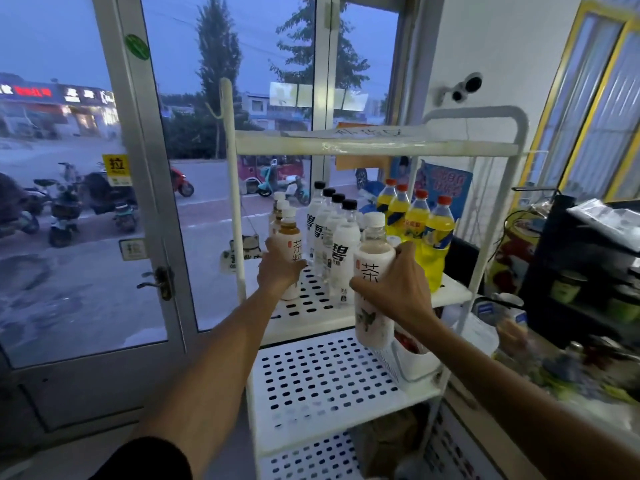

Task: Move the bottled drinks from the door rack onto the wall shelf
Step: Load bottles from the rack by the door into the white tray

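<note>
Left sleeve [149, 459]: the dark cuff sits up by your elbow, well short of the door rack [346, 147], so nothing can snag.
Right fingers [406, 250]: curled round the shoulder of a tea bottle [374, 323], with the thumb across the label; a full wrap.
Right-hand bottle: lifted and upright, its base hanging in front of the middle shelf's [311, 306] front edge.
Left fingers [270, 245]: closed round the waist of a second tea bottle [290, 233].
Left-hand bottle: seems to stand near the middle shelf's front-left corner, at the front of its row.
Neighbours: the black-capped bottles [343, 247] stand just beside it.
Lift: raise it straight up before drawing it toward you, and keep both bottles vertical.
Wall shelf: not in view; look for it before you swing round.
</note>
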{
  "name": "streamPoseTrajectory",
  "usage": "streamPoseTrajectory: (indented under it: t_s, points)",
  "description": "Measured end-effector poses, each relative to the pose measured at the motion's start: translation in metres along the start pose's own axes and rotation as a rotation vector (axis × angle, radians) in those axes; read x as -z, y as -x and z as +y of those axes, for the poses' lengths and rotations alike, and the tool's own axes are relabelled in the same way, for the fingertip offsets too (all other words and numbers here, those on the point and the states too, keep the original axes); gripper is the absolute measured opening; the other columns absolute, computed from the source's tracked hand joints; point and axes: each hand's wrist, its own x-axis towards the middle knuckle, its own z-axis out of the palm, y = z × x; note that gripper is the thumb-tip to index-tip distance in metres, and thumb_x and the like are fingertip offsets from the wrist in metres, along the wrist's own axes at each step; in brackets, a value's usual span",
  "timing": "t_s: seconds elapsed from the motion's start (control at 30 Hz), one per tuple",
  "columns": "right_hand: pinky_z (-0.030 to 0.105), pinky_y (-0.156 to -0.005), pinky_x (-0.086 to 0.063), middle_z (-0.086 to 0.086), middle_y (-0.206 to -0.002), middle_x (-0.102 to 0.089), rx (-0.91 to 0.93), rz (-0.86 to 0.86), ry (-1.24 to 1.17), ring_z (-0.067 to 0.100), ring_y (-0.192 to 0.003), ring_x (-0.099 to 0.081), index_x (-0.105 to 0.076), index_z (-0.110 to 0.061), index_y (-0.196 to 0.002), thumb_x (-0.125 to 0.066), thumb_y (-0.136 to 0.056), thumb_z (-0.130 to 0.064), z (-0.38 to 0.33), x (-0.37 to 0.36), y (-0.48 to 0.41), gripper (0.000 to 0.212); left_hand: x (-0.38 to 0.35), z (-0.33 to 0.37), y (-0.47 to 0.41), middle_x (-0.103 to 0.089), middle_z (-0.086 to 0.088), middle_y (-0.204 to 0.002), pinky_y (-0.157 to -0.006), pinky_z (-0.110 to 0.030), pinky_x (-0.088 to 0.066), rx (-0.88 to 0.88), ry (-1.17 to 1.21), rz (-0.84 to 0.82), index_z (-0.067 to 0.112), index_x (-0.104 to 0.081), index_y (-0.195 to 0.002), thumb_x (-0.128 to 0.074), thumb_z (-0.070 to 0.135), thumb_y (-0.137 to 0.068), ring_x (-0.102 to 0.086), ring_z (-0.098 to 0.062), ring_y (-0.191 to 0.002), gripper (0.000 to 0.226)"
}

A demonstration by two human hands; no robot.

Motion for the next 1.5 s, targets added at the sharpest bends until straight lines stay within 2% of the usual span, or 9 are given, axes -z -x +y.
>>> streamPoseTrajectory:
  t_s: [0.1, 0.23, 0.4, 0.57, 0.77, 1.0, 1.23, 1.33, 1.5]
  points:
    - [0.024, -0.052, -0.038, -0.008, -0.086, -0.054, -0.035, 0.014, 0.067, 0.016, -0.073, -0.056, -0.033, -0.019, -0.103, -0.084, -0.062, -0.039, 0.010, 0.014, 0.001, 0.069, -0.001, -0.002, -0.009, -0.054, -0.014, -0.132, -0.091, -0.042, -0.046, 0.032, 0.016, -0.025, 0.009, -0.029, -0.138, -0.076, 0.032, -0.081, -0.054, -0.034, -0.120, 0.078]
    - [0.023, -0.050, -0.035, -0.012, -0.082, -0.049, -0.064, 0.021, 0.100, 0.013, -0.070, -0.053, -0.033, -0.020, -0.101, -0.085, -0.064, -0.041, 0.020, 0.022, 0.002, 0.068, 0.002, -0.005, -0.012, -0.052, -0.016, -0.134, -0.089, -0.042, -0.044, 0.005, 0.024, -0.055, 0.005, -0.030, -0.136, -0.074, 0.028, -0.084, -0.053, -0.036, -0.121, 0.072]
    - [0.028, -0.058, -0.041, -0.005, -0.089, -0.053, -0.093, 0.032, 0.097, 0.017, -0.073, -0.055, -0.033, -0.019, -0.102, -0.085, -0.065, -0.040, 0.022, 0.017, 0.000, 0.068, -0.003, -0.015, 0.000, -0.060, -0.017, -0.124, -0.077, -0.039, -0.048, 0.025, 0.106, 0.053, 0.003, -0.033, -0.138, -0.071, 0.030, -0.086, -0.061, -0.036, -0.108, 0.070]
    - [0.031, -0.060, -0.044, -0.002, -0.092, -0.058, -0.107, 0.024, 0.088, 0.021, -0.077, -0.059, -0.033, -0.018, -0.102, -0.084, -0.064, -0.040, 0.018, 0.004, 0.000, 0.068, 0.001, -0.017, 0.030, -0.058, -0.013, -0.125, -0.079, -0.041, -0.047, 0.030, 0.102, 0.155, 0.006, -0.029, -0.138, -0.070, 0.034, -0.086, -0.059, -0.036, -0.110, 0.071]
    - [0.035, -0.064, -0.052, -0.001, -0.094, -0.061, -0.091, 0.033, 0.074, 0.021, -0.080, -0.062, -0.034, -0.019, -0.103, -0.084, -0.062, -0.041, 0.012, -0.007, 0.000, 0.068, 0.006, -0.016, 0.078, -0.057, -0.014, -0.123, -0.076, -0.045, -0.052, -0.203, 0.007, 0.228, 0.004, -0.035, -0.128, -0.072, 0.042, -0.083, -0.062, -0.036, -0.105, 0.069]
    - [0.035, -0.063, -0.050, 0.001, -0.093, -0.061, -0.175, 0.082, 0.068, 0.024, -0.082, -0.061, -0.037, -0.017, -0.108, -0.085, -0.064, -0.041, 0.017, 0.003, 0.005, 0.069, -0.001, 0.000, 0.116, -0.063, -0.007, -0.110, -0.071, -0.042, -0.056, -0.377, -0.069, 0.066, 0.016, -0.035, -0.116, -0.072, 0.057, -0.073, -0.067, -0.028, -0.090, 0.070]
    - [0.035, -0.066, -0.047, 0.003, -0.095, -0.060, -0.278, 0.154, 0.136, 0.024, -0.084, -0.059, -0.036, -0.018, -0.108, -0.082, -0.066, -0.039, 0.047, 0.038, 0.030, 0.065, -0.047, 0.033, 0.156, -0.061, -0.011, -0.115, -0.075, -0.043, -0.054, -0.427, -0.040, -0.070, 0.010, -0.037, -0.117, -0.072, 0.051, -0.076, -0.065, -0.033, -0.097, 0.067]
    - [0.034, -0.067, -0.043, 0.001, -0.096, -0.060, -0.344, 0.191, 0.188, 0.024, -0.086, -0.060, -0.037, -0.018, -0.110, -0.081, -0.067, -0.041, 0.061, 0.060, 0.045, 0.066, -0.071, 0.043, 0.174, -0.058, -0.013, -0.122, -0.080, -0.043, -0.050, -0.462, 0.000, -0.130, 0.008, -0.035, -0.127, -0.071, 0.051, -0.078, -0.061, -0.033, -0.105, 0.074]
    - [0.043, -0.076, -0.055, 0.001, -0.097, -0.064, -0.426, 0.248, 0.231, 0.027, -0.090, -0.063, -0.038, -0.021, -0.111, -0.079, -0.060, -0.053, 0.092, 0.098, 0.071, 0.073, -0.110, 0.059, 0.206, -0.058, -0.012, -0.122, -0.079, -0.040, -0.048, -0.432, 0.068, -0.260, 0.009, -0.036, -0.119, -0.072, 0.047, -0.078, -0.060, -0.034, -0.109, 0.066]
